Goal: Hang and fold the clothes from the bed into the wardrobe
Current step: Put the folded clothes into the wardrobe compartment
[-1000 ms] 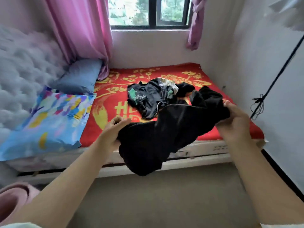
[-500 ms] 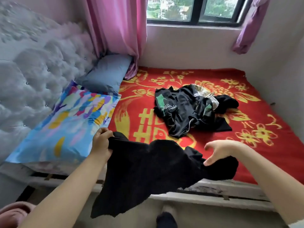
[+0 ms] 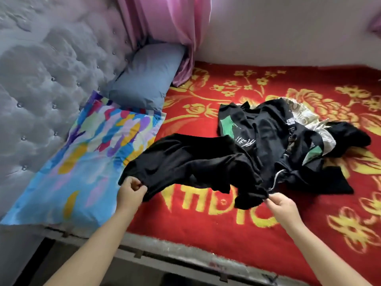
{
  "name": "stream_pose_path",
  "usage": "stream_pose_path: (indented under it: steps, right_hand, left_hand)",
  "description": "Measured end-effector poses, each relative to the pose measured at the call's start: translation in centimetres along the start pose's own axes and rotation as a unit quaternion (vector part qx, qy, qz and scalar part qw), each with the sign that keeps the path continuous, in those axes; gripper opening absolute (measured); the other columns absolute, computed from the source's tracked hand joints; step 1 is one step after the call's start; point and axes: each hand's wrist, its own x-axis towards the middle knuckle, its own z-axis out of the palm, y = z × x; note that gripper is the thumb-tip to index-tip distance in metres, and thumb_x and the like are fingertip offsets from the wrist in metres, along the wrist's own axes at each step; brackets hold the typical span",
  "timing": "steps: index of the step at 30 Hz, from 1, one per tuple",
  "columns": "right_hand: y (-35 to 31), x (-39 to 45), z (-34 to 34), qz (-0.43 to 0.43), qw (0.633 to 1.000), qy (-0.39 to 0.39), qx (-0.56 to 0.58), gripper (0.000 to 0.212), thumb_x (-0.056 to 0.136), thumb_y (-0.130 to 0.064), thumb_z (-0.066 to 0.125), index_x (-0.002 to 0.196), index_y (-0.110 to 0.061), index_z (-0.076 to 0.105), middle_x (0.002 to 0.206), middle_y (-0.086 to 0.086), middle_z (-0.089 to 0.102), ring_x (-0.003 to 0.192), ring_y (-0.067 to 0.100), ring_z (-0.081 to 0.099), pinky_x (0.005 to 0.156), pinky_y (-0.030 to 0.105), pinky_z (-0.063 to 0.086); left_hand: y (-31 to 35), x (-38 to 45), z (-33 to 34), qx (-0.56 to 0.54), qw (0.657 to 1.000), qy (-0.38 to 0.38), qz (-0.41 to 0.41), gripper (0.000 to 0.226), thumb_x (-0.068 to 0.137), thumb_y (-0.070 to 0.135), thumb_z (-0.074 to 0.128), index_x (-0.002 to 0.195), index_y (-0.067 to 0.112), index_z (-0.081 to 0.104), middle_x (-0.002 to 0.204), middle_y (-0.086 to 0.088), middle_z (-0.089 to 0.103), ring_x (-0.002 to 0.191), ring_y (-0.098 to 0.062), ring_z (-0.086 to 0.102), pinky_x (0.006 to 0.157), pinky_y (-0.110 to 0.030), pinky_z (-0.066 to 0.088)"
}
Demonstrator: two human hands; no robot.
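Fingers point(image 3: 136, 185) of the left hand point(image 3: 130, 194) are curled tight on one edge of a black garment point(image 3: 191, 168), thumb and forefinger clamping a bunch of cloth. On the right hand point(image 3: 283, 205) the fingertips pinch the opposite edge, near a rolled corner that droops below the grip. Between the two hands the garment hangs spread and slack, just above the red blanket point(image 3: 206, 219) that covers the bed, its far side sagging toward the blanket.

Beyond the held garment, and touching its far edge, lies a heap of dark clothes point(image 3: 288, 145) on the same blanket. One black piece in the heap carries a green patch and a few pale brush-like characters, too small and creased to read; a white printed label farther back is also unreadable. A pale patterned cloth shows among the dark ones.

Large yellow characters and flowers are woven into the blanket; the held garment covers part of the characters, and what shows cannot be read with certainty.

Left of the held garment rests a multicoloured pillow point(image 3: 86, 162), with a grey-blue pillow point(image 3: 144, 79) behind it against the tufted grey headboard point(image 3: 41, 79). A pink curtain point(image 3: 169, 27) hangs down behind the blue pillow.
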Motion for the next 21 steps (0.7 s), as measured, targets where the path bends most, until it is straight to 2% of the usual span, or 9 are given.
stream_pose_path:
  steps: [1,2,4,6,8,10,12,16,21]
  right_hand:
    - [1.5,-0.2,1.3,0.050,0.998,-0.008,-0.047,0.018,0.085,0.002,0.058,0.087,-0.007,0.073,0.088,0.018,0.068,0.088,0.022,0.061,0.063,0.013,0.034]
    - [3.1,-0.2,3.0,0.094,0.991,-0.034,-0.094,0.018,0.087,0.000,0.055,0.095,-0.001,0.071,0.097,0.018,0.069,0.097,0.026,0.062,0.068,0.019,0.035]
    - [5.3,-0.5,5.9,0.166,0.960,-0.125,-0.188,0.022,0.091,-0.009,0.050,0.103,-0.003,0.068,0.105,0.014,0.068,0.104,0.024,0.060,0.072,0.026,0.035]
    - [5.8,-0.7,7.9,0.207,0.937,-0.183,-0.215,0.023,0.093,-0.015,0.047,0.103,-0.008,0.066,0.105,0.009,0.067,0.102,0.022,0.059,0.071,0.024,0.036]
    - [5.6,0.1,10.1,0.226,0.930,-0.198,-0.210,0.019,0.093,-0.017,0.047,0.095,-0.012,0.065,0.098,0.007,0.067,0.099,0.022,0.060,0.068,0.023,0.035]
    - [4.9,1.4,12.2,0.225,0.928,-0.205,-0.214,0.018,0.093,-0.016,0.047,0.089,-0.011,0.064,0.093,0.006,0.066,0.099,0.023,0.060,0.067,0.023,0.034]
    - [4.2,3.7,14.7,0.222,0.929,-0.199,-0.221,0.023,0.094,-0.015,0.046,0.098,-0.006,0.066,0.100,0.009,0.067,0.101,0.024,0.059,0.072,0.026,0.037]
    - [2.8,9.0,18.4,0.169,0.954,-0.126,-0.211,0.025,0.093,-0.012,0.048,0.111,-0.003,0.062,0.113,0.011,0.064,0.111,0.026,0.055,0.083,0.026,0.036]
    - [4.7,17.2,21.7,0.097,0.971,-0.068,-0.205,0.051,0.089,-0.017,0.058,0.135,-0.001,0.040,0.138,0.012,0.043,0.131,0.025,0.035,0.106,0.026,0.022]
  left_hand:
    - [-2.1,0.4,1.0,0.072,0.995,-0.048,-0.051,0.011,0.081,0.001,0.060,0.085,0.008,0.052,0.081,-0.009,0.053,0.081,-0.027,0.050,0.067,-0.029,0.034]
    - [-4.6,1.3,2.2,0.148,0.979,-0.102,-0.101,0.018,0.082,0.008,0.061,0.098,0.004,0.054,0.094,-0.012,0.057,0.091,-0.029,0.054,0.073,-0.030,0.037]
    - [-8.1,2.4,4.3,0.304,0.916,-0.216,-0.146,0.034,0.084,0.021,0.057,0.111,0.002,0.055,0.113,-0.016,0.059,0.107,-0.030,0.054,0.085,-0.031,0.041]
    - [-9.3,3.2,5.8,0.375,0.876,-0.279,-0.120,0.034,0.087,0.026,0.052,0.116,0.008,0.054,0.121,-0.014,0.056,0.115,-0.029,0.050,0.091,-0.027,0.039]
    - [-9.6,4.8,7.2,0.380,0.868,-0.310,-0.082,0.036,0.089,0.026,0.051,0.121,0.011,0.050,0.125,-0.013,0.051,0.118,-0.028,0.047,0.093,-0.026,0.036]
    - [-9.8,7.0,8.6,0.361,0.878,-0.311,-0.042,0.037,0.088,0.023,0.053,0.122,0.007,0.050,0.124,-0.015,0.051,0.117,-0.029,0.047,0.092,-0.027,0.036]
    - [-10.3,9.7,10.1,0.348,0.885,-0.309,-0.007,0.038,0.088,0.019,0.054,0.123,0.004,0.050,0.124,-0.016,0.052,0.117,-0.029,0.047,0.094,-0.029,0.035]
    - [-10.0,14.3,13.1,0.321,0.898,-0.292,0.071,0.042,0.092,0.017,0.052,0.131,0.003,0.044,0.133,-0.014,0.046,0.124,-0.027,0.041,0.098,-0.032,0.034]
    - [-9.3,19.6,18.3,0.344,0.895,-0.245,0.144,0.047,0.097,0.026,0.045,0.140,0.013,0.033,0.147,-0.001,0.031,0.124,-0.020,0.044,0.085,-0.033,0.043]
